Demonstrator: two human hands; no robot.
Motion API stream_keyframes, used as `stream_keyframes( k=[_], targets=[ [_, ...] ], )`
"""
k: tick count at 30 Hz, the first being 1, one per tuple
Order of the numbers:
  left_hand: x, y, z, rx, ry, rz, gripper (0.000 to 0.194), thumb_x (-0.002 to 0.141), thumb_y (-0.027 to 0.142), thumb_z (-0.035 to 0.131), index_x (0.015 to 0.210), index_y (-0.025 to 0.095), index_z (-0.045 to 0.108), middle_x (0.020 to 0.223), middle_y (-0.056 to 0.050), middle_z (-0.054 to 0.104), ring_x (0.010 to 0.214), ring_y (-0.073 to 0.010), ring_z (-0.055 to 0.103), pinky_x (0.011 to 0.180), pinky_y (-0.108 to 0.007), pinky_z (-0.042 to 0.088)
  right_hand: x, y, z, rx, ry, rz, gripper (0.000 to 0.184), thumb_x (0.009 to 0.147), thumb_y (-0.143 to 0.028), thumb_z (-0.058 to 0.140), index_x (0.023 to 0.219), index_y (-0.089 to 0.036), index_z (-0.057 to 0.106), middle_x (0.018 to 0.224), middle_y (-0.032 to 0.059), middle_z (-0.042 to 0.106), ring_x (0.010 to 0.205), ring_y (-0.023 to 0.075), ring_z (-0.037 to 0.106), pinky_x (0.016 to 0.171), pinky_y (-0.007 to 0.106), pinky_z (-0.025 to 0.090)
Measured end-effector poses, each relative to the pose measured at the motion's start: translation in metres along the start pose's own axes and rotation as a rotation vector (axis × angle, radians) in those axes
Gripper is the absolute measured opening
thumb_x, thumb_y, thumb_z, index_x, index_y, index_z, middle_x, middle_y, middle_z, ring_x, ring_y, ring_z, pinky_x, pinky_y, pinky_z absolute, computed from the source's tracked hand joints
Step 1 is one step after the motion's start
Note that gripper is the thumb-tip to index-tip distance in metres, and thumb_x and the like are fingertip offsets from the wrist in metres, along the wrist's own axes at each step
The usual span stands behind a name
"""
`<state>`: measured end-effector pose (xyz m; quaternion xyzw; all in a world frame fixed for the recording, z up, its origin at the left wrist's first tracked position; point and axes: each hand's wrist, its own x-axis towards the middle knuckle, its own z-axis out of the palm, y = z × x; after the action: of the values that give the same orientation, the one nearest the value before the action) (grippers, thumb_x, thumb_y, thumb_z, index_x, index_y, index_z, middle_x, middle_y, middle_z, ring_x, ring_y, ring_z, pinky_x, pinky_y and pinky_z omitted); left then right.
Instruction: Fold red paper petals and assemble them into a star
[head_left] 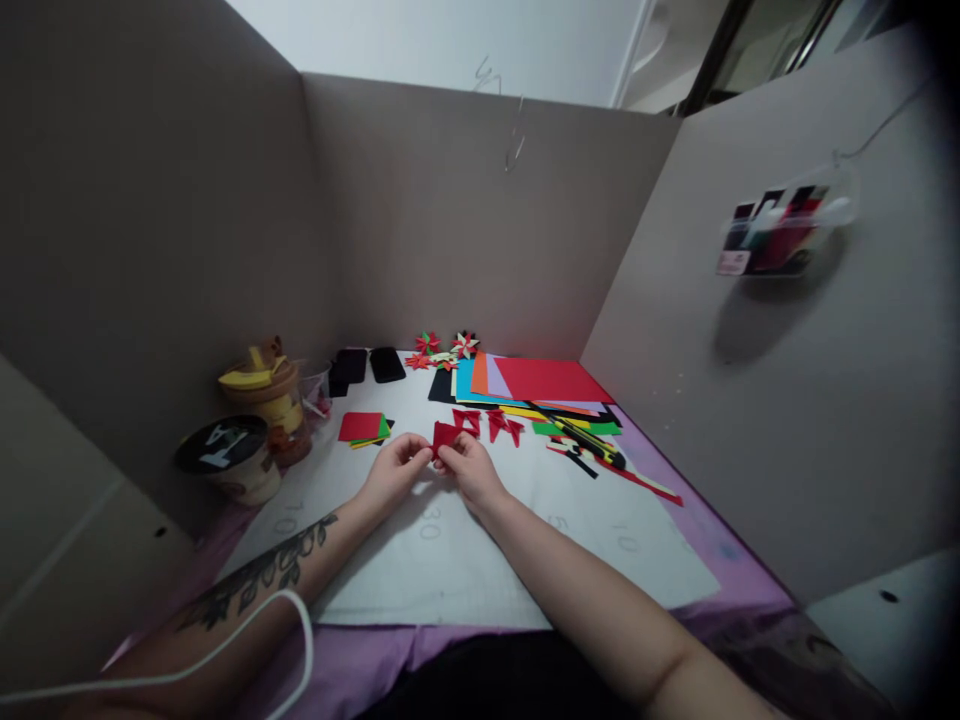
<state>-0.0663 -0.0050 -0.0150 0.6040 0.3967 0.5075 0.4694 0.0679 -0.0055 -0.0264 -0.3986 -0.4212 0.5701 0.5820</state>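
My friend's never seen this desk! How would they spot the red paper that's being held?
Find the big white sheet on the purple cloth, then look near its middle, where the bare left hand and bare right hand meet. Pinched there is a small red paper piece. It's the only red one held; the folded red paper pieces just beyond rest on the sheet.
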Motion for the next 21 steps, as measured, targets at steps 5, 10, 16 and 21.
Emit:
stream_keyframes(
  k=[5,10,16,21],
  targets=[
    [0.0009,0.0003,-0.0028,0.137,0.022,0.036,0.015,0.071,0.030,0.061,0.075,0.016,0.061,0.073,-0.001,0.062,0.067,-0.0131,0.056,0.061,-0.023,0.043,0.0013,0.0019,-0.0025,0.015,-0.001,-0.005,0.014,0.065,-0.022,0.062,0.068,-0.017,0.050,0.055,-0.0023,0.060,0.048,0.0091,0.053,0.049,0.021,0.041],
    [0.0016,0.0027,-0.0034,0.205,0.035,0.062,0.014,0.069,0.030,0.061,0.073,0.016,0.063,0.076,-0.002,0.064,0.072,-0.0157,0.058,0.064,-0.026,0.045,-0.0007,0.0001,-0.0012,0.031,-0.028,0.012,0.013,0.063,-0.021,0.063,0.068,-0.016,0.052,0.054,-0.0025,0.060,0.049,0.0092,0.053,0.050,0.021,0.041],
    [0.0015,0.0014,-0.0021,0.074,0.034,0.049,0.015,0.065,0.026,0.066,0.072,0.017,0.056,0.070,0.001,0.060,0.066,-0.0125,0.057,0.062,-0.023,0.044,-0.0005,0.0018,-0.0024,0.050,-0.045,0.006,0.015,0.059,-0.022,0.066,0.064,-0.016,0.053,0.053,-0.0036,0.058,0.049,0.0090,0.051,0.050,0.021,0.039],
    [0.0029,-0.0018,-0.0010,-0.150,0.023,-0.178,0.031,0.062,0.031,0.071,0.075,0.018,0.047,0.057,0.006,0.053,0.047,-0.0074,0.050,0.045,-0.016,0.035,0.0004,0.0028,-0.0054,-0.013,-0.038,0.033,0.015,0.058,-0.023,0.067,0.060,-0.016,0.054,0.052,-0.0048,0.053,0.046,0.0075,0.043,0.047,0.020,0.032]
  ],
)
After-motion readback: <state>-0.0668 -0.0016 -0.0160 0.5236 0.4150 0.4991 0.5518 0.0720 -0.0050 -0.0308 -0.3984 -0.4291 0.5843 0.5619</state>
